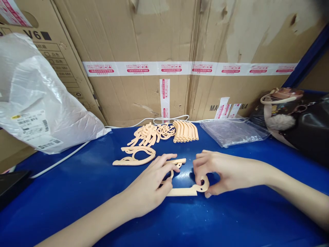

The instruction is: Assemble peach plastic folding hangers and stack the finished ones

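On the blue table, my left hand (156, 181) is closed over a cream plastic folding hanger (181, 192), its thumb and fingers on the hanger's arms. Part of the hanger is hidden beneath that hand. At the hanger's right end sits a curved hook piece (205, 184), pinched between the thumb and fingers of my right hand (214, 171). The hook touches the end of the straight lower arm; whether it is joined there I cannot tell. Just beyond my left hand lies another cream hanger (138, 161), folded, flat on the table.
Farther back are a heap of loose curved pieces (146, 133), a pile of small hooks (166, 131) and a neat stack of hanger arms (185, 131). A clear plastic bag (233, 132), a black bag (305, 120), a white parcel (48, 103) and cardboard boxes (144, 41) surround the table.
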{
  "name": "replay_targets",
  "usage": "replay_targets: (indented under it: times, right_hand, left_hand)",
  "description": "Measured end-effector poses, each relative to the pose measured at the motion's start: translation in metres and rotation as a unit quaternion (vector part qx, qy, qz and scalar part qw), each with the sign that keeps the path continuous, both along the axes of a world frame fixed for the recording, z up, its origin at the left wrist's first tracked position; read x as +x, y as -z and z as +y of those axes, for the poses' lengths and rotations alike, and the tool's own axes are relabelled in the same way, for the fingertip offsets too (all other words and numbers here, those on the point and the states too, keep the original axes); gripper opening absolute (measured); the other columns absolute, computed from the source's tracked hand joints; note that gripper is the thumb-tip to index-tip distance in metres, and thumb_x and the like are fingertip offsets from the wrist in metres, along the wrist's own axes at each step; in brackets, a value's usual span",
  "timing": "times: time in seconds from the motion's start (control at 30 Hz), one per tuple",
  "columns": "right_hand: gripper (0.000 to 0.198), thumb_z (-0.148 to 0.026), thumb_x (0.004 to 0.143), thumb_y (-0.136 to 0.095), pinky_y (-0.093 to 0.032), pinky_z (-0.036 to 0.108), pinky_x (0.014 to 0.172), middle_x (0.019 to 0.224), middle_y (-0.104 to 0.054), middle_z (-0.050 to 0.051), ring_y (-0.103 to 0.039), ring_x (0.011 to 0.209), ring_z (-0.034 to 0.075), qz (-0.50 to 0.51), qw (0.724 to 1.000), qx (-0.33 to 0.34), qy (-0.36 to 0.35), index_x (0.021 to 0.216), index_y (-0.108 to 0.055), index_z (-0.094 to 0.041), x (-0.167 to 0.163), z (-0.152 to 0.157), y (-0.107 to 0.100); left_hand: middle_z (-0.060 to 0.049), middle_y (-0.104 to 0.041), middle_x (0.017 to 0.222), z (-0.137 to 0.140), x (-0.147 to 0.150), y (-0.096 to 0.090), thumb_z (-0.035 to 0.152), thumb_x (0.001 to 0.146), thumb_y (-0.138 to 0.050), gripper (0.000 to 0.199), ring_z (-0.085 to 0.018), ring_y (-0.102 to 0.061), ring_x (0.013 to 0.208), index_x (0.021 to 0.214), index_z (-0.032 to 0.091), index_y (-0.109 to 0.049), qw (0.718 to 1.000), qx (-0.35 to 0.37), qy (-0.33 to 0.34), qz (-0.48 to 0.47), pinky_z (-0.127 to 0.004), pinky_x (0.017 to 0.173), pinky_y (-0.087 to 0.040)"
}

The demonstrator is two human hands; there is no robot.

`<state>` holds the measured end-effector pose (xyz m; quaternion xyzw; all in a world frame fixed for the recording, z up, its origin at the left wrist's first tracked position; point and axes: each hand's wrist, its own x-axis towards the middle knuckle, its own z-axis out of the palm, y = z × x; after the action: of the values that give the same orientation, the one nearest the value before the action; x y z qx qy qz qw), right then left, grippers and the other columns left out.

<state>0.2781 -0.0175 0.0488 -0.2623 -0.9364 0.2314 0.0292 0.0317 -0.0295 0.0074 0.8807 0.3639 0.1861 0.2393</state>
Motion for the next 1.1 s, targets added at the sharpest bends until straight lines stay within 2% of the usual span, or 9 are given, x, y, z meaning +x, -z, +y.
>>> replay_targets:
  times: [0.13, 0.3, 0.4, 0.5, 0.63, 0.73, 0.87, 1.03, 1.1]
  right_hand:
    - [0.007, -0.026, 0.082, -0.066, -0.035, 0.032, 0.089, 0.111, -0.058, 0.003, -0.051, 0.105, 0.017, -0.006, 0.999, 0.036, -0.003, 0.087, -0.071, -0.026, 0.004, -0.003, -0.005]
    - [0.023, -0.012, 0.087, -0.052, -0.036, 0.038, 0.095, 0.123, -0.052, 0.005, -0.043, 0.118, 0.021, 0.007, 0.990, 0.136, 0.040, 0.086, -0.071, -0.025, 0.006, 0.001, 0.003]
    - [0.029, -0.006, 0.086, -0.046, -0.039, 0.036, 0.091, 0.121, -0.052, 0.006, -0.049, 0.111, 0.020, 0.009, 0.980, 0.176, 0.091, 0.087, -0.070, -0.023, 0.005, 0.006, 0.011]
    - [0.026, -0.004, 0.085, -0.045, -0.043, 0.030, 0.084, 0.107, -0.058, 0.005, -0.056, 0.094, 0.016, -0.003, 0.983, 0.158, 0.092, 0.085, -0.066, -0.020, 0.002, 0.006, 0.015]
    - [0.007, -0.022, 0.087, -0.053, -0.043, 0.028, 0.073, 0.088, -0.059, 0.003, -0.056, 0.080, 0.016, -0.007, 0.984, 0.140, 0.106, 0.088, -0.059, -0.019, -0.008, -0.005, 0.012]
    - [0.024, -0.038, 0.081, -0.065, -0.042, 0.026, 0.067, 0.085, -0.058, 0.001, -0.055, 0.077, 0.015, 0.006, 0.990, 0.104, 0.097, 0.092, -0.055, -0.019, -0.015, -0.014, 0.011]
    - [0.024, -0.037, 0.079, -0.069, -0.041, 0.023, 0.066, 0.089, -0.059, -0.002, -0.056, 0.081, 0.013, 0.015, 0.996, 0.079, 0.045, 0.090, -0.054, -0.021, -0.019, -0.018, 0.014]
    - [0.049, -0.062, 0.081, -0.053, -0.044, 0.034, 0.070, 0.093, -0.061, 0.009, -0.058, 0.082, 0.023, -0.032, 0.963, 0.233, 0.130, 0.096, -0.060, -0.016, -0.015, -0.006, 0.018]
    - [0.059, -0.069, 0.079, -0.048, -0.045, 0.039, 0.072, 0.096, -0.062, 0.013, -0.059, 0.082, 0.026, -0.051, 0.955, 0.258, 0.134, 0.095, -0.062, -0.014, -0.014, -0.003, 0.020]
  left_hand:
    - [-0.003, -0.039, 0.141, 0.002, 0.000, 0.002, 0.006, 0.078, -0.043, 0.042, -0.024, -0.039, 0.130, 0.113, 0.026, -0.056, 1.000, -0.022, -0.013, -0.011, -0.039, 0.097, -0.047]
    - [-0.002, -0.040, 0.136, 0.004, 0.003, 0.005, 0.020, 0.087, -0.045, 0.024, -0.020, -0.047, 0.121, 0.108, 0.028, -0.056, 0.993, -0.075, -0.032, -0.085, -0.025, 0.076, -0.058]
    - [0.000, -0.043, 0.132, 0.004, 0.005, 0.007, 0.025, 0.086, -0.052, 0.015, -0.020, -0.048, 0.119, 0.100, 0.027, -0.057, 0.991, -0.067, -0.049, -0.103, -0.022, 0.071, -0.058]
    - [0.000, -0.052, 0.121, 0.004, 0.005, 0.009, 0.024, 0.084, -0.057, 0.011, -0.019, -0.053, 0.110, 0.095, 0.026, -0.057, 0.995, -0.005, -0.059, -0.075, -0.026, 0.077, -0.056]
    - [0.001, -0.062, 0.101, 0.006, 0.004, 0.010, 0.025, 0.082, -0.063, 0.012, -0.020, -0.058, 0.095, 0.093, 0.025, -0.059, 0.994, 0.075, -0.072, -0.026, -0.035, 0.084, -0.050]
    - [0.000, -0.064, 0.102, 0.006, 0.004, 0.010, 0.028, 0.081, -0.065, 0.015, -0.020, -0.059, 0.094, 0.095, 0.025, -0.060, 0.993, 0.084, -0.076, -0.026, -0.035, 0.083, -0.048]
    - [-0.001, -0.065, 0.104, 0.007, 0.004, 0.009, 0.027, 0.081, -0.064, 0.015, -0.021, -0.059, 0.095, 0.096, 0.024, -0.061, 0.992, 0.093, -0.084, -0.016, -0.034, 0.083, -0.048]
    - [-0.002, -0.067, 0.100, 0.005, 0.003, 0.008, 0.030, 0.082, -0.064, 0.015, -0.021, -0.061, 0.091, 0.095, 0.023, -0.061, 0.989, 0.121, -0.087, -0.004, -0.034, 0.079, -0.049]
    - [-0.002, -0.067, 0.099, 0.004, 0.003, 0.008, 0.031, 0.083, -0.063, 0.014, -0.020, -0.061, 0.090, 0.095, 0.023, -0.060, 0.987, 0.136, -0.083, 0.000, -0.034, 0.078, -0.049]
